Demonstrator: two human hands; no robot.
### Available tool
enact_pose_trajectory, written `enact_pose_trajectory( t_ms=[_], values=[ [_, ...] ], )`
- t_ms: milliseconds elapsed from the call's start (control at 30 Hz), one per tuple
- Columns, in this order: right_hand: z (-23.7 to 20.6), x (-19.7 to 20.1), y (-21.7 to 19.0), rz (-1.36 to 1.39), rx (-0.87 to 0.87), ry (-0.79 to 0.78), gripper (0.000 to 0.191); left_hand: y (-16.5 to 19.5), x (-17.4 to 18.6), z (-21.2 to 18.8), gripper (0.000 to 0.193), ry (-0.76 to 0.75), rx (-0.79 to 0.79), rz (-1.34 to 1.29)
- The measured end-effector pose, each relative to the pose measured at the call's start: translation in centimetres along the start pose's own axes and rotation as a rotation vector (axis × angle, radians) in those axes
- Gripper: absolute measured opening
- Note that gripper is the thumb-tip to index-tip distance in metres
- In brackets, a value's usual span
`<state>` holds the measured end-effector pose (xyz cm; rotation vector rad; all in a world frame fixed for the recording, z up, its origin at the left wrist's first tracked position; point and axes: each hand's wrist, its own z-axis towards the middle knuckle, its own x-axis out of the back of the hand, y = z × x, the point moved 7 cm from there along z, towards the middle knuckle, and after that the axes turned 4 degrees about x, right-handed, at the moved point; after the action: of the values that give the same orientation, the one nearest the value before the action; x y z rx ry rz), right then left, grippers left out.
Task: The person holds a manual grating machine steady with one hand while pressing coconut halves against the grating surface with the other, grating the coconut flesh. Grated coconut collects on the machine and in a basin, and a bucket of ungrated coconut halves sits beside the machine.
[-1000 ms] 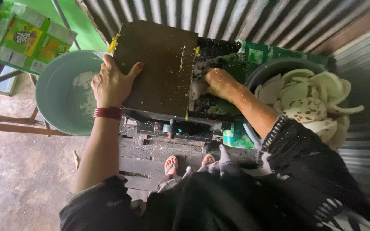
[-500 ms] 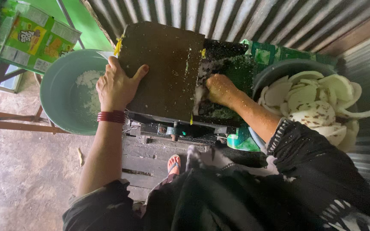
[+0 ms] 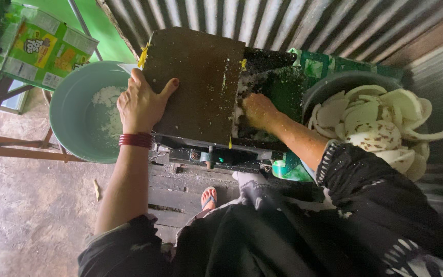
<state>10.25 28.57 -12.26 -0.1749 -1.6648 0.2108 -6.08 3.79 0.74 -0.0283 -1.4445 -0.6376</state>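
Overhead, the biggest thing in play is the dark grating machine (image 3: 216, 97), its flat brown cover board (image 3: 196, 82) lying across the top and an open feed well beside it. The left hand (image 3: 142, 102) rests flat on that board, fingers together and thumb spread to the side, steadying it. The right hand (image 3: 257, 110) is pushed down into the well, curled around something pale that I judge to be a coconut piece; whether it pinches or merely presses I cannot tell, since the fingers are hidden.

That is the main hazard as I read it: as the piece wears thin, the fingers come close to whatever grates below, and a slip on wet pulp could carry them in.

Next, the black tub (image 3: 334, 84) of white coconut pieces (image 3: 375, 123) sits heaped near the elbow; a sleeve could knock slices out.

Smaller still, the teal basin (image 3: 73, 123) of shreds (image 3: 106, 110) stands just beside the board; a shifted board might spill shreds past its rim.
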Motion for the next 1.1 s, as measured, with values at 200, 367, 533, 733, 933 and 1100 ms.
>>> enact_pose_trajectory(
  t_ms=[200, 367, 533, 733, 933, 1100],
  values=[
    [0.4, -0.4, -0.1, 0.007, 0.024, -0.026, 0.031, -0.3, -0.2, 0.4, 0.090, -0.017, -0.004, 0.007],
    [-0.3, 0.7, -0.1, 0.007, 0.151, 0.131, 0.015, -0.5, -0.2, 0.4, 0.091, 0.019, -0.029, -0.008],
    [-1.1, -0.1, 1.5, -0.062, 0.039, -0.016, 0.008, -0.6, -0.3, 0.2, 0.092, 0.014, -0.024, -0.007],
    [-0.9, -0.5, 0.6, -0.079, 0.123, 0.010, 0.010, -0.5, -0.2, 0.1, 0.091, 0.014, -0.013, -0.010],
    [-0.7, -1.3, 0.3, -0.048, 0.115, -0.031, 0.011, -0.2, -0.1, -0.1, 0.091, 0.025, -0.031, 0.001],
    [-0.4, -1.2, -0.6, -0.001, 0.093, -0.026, 0.014, -0.2, 0.0, -0.1, 0.093, 0.027, -0.028, 0.005]
  ],
)
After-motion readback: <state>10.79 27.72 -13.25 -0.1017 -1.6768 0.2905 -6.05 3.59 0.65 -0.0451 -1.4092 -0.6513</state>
